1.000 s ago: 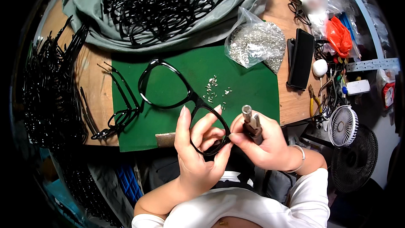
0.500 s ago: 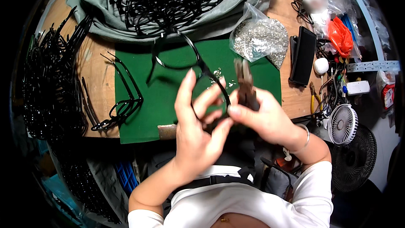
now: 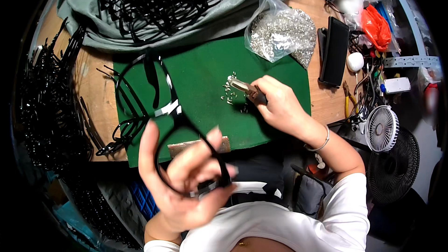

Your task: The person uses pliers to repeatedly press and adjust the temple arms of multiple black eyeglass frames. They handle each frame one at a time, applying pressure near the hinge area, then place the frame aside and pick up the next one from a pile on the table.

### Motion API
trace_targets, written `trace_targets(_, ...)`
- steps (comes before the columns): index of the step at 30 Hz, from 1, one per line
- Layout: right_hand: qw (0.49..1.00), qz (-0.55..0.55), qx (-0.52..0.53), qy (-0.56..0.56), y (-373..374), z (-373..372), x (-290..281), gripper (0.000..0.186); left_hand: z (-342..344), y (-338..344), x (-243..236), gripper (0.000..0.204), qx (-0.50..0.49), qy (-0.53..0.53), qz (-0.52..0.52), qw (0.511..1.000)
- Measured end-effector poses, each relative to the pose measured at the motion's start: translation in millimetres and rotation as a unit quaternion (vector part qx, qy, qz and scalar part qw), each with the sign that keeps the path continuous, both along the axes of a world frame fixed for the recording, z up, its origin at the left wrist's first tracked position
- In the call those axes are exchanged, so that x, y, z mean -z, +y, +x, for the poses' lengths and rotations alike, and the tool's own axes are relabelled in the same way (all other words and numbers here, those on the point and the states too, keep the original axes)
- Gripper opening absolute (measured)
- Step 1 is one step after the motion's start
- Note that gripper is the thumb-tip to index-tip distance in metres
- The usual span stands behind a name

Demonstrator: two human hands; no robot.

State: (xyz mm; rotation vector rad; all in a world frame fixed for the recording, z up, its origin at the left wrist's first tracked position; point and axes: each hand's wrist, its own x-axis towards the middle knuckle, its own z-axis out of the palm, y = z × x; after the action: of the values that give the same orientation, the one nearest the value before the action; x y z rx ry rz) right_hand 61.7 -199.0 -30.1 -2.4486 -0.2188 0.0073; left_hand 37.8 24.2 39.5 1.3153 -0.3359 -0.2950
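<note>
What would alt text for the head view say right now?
A left hand holds a black glasses frame; the right hand holds pliers over small silvery pieces on a green mat. A clear bag lies farther back.

White fan (image 3: 381,129), black fan (image 3: 397,170), orange bag (image 3: 376,29)

Green mat (image 3: 196,70) bright — corners black, fisheye bend; left hand (image 3: 179,203), glasses frame (image 3: 180,118) motion-blurred — glare on plastic bag (image 3: 275,39).

1. Left hand (image 3: 175,200) and black glasses frame (image 3: 183,122): motion-blurred; exact finger contact unclear.
2. Pliers (image 3: 246,87): handles mostly hidden in right hand (image 3: 278,101).
3. Loose silvery bits (image 3: 228,97): too small to identify.
4. Heap of black eyewear pieces (image 3: 161,7): cut by upper edge.
</note>
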Motion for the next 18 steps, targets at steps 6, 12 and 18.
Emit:
trace_targets(6,0.991,-0.117,-0.065,-0.004,6.9,5.7,-0.4,0.023,-19.7,-7.0,10.1,0.102,0.019,-0.033,0.063,0.997)
trace_targets(12,0.997,0.03,-0.004,0.073,10.7,-3.9,-26.6,0.016,-10.1,-19.7,19.7,0.09,-0.034,-0.034,0.078,0.996)
trace_targets(18,0.943,0.311,0.04,0.115,36.9,-38.6,-63.4,0.012,-9.1,-39.9,25.2,0.092,-0.091,-0.054,0.132,0.986)
